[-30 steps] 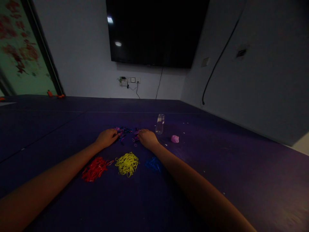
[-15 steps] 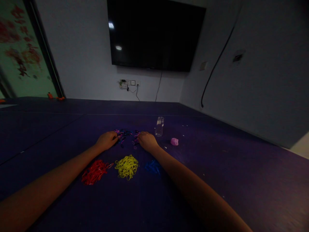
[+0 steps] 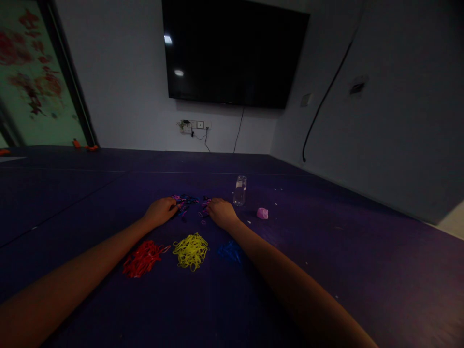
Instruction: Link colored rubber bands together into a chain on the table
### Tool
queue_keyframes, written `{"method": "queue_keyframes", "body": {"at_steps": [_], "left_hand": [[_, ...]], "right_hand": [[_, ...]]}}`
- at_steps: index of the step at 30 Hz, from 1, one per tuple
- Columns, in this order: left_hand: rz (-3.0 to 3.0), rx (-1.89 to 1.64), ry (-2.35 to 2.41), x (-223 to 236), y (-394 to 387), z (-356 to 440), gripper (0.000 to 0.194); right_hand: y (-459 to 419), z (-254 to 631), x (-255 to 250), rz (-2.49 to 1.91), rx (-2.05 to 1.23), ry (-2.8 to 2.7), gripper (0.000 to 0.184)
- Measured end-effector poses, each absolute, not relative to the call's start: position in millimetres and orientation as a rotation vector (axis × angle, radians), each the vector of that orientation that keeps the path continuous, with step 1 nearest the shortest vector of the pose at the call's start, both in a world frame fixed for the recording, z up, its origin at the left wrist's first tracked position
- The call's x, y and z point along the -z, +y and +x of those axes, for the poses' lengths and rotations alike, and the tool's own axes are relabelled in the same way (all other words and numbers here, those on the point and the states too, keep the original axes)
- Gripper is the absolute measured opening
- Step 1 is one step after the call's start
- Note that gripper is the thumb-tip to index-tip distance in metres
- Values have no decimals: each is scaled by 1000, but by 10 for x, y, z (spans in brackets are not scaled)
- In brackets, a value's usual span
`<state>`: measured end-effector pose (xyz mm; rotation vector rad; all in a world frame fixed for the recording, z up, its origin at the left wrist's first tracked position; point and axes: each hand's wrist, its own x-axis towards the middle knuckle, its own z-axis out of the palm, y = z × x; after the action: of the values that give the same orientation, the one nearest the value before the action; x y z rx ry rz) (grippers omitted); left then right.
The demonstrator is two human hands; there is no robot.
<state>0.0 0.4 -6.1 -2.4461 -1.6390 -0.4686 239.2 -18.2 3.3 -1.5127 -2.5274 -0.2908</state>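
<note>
My left hand (image 3: 160, 211) and my right hand (image 3: 222, 212) rest knuckles-up on a dark purple table (image 3: 362, 270), either side of a small mixed heap of pink, blue and dark rubber bands (image 3: 190, 202). Both hands have their fingers curled down into the edge of that heap; what they pinch is too small to see. Nearer to me lie three sorted piles: red bands (image 3: 142, 258), yellow bands (image 3: 190, 250) and blue bands (image 3: 229, 251), the blue partly hidden by my right forearm.
A small clear bottle (image 3: 239, 190) stands just right of my right hand. A pink lump (image 3: 262, 213) lies further right. A black screen (image 3: 232, 53) hangs on the far wall above sockets (image 3: 194, 125). Small orange items (image 3: 83, 145) lie at the far left.
The view has tilted a little, so everything sits slightly lower in frame. Both hands stay at the mixed heap with barely any movement.
</note>
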Motion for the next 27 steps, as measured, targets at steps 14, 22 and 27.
{"method": "queue_keyframes", "body": {"at_steps": [14, 22, 27], "left_hand": [[-2456, 469, -1649, 33, -11, 15, 32], [-2465, 467, -1644, 37, -6, 8, 33], [-2448, 451, -1632, 36, -17, 15, 36]], "right_hand": [[-168, 2395, -22, -1502, 302, -2528, 35], [-156, 2393, -21, -1508, 290, -2529, 34], [-142, 2391, -16, -1487, 271, -2529, 34]]}}
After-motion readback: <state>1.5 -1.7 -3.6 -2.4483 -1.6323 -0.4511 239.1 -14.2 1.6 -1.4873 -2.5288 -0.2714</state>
